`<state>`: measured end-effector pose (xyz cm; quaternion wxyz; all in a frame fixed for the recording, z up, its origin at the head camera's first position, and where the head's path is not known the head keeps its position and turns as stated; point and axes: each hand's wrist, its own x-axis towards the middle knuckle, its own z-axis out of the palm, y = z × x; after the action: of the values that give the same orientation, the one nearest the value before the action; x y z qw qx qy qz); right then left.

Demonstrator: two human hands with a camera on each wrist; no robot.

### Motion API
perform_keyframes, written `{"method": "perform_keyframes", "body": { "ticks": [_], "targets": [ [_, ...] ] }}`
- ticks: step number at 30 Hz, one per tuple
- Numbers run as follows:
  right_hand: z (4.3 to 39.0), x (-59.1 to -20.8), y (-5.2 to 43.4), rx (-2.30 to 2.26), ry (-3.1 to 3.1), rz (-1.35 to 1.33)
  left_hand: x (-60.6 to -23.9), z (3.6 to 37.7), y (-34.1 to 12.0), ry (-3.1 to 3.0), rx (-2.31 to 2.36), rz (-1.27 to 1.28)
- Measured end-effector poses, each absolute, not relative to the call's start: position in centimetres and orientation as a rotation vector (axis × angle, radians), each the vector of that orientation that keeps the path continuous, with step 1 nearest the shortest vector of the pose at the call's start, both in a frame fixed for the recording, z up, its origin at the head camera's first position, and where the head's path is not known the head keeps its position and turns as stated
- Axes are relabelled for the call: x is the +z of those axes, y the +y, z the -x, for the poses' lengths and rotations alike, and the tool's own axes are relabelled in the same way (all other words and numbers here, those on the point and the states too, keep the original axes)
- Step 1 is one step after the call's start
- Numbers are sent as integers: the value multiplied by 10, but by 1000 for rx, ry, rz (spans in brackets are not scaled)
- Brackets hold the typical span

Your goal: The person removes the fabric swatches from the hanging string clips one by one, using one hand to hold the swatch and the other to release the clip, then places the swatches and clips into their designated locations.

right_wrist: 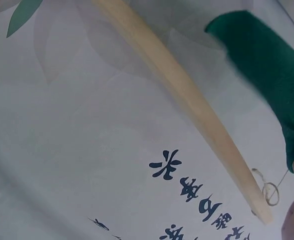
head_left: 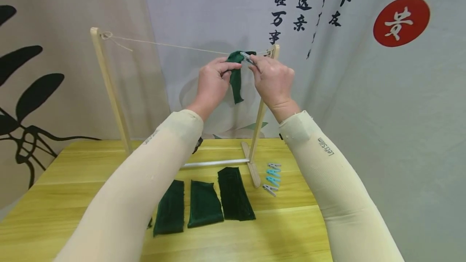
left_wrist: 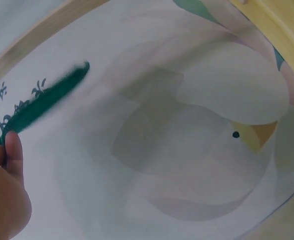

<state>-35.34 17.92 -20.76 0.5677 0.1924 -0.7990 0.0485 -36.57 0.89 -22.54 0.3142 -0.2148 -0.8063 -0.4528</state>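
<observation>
A dark green cloth (head_left: 236,77) hangs over a string (head_left: 171,45) stretched between two wooden posts of a small rack (head_left: 109,88). My left hand (head_left: 215,77) pinches the cloth at the string. My right hand (head_left: 270,75) holds a grey clothespin (head_left: 248,58) against the cloth's top, close to the right post (head_left: 263,104). In the left wrist view the cloth (left_wrist: 42,102) runs out from my thumb (left_wrist: 13,150). The right wrist view shows the cloth (right_wrist: 269,70) beside the post (right_wrist: 186,100).
Three folded green cloths (head_left: 204,203) lie on the yellow table (head_left: 65,197) in front of the rack. Several clothespins (head_left: 272,178) lie by the rack's right foot. A printed fabric backdrop (head_left: 364,72) hangs close behind.
</observation>
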Motion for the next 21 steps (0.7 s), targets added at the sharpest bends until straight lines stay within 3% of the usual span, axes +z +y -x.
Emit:
{"method": "perform_keyframes", "body": {
  "ticks": [21],
  "targets": [
    [355,-207,184,115,-1875,-436,-224,362,8,-2355,-1032,678]
  ]
}}
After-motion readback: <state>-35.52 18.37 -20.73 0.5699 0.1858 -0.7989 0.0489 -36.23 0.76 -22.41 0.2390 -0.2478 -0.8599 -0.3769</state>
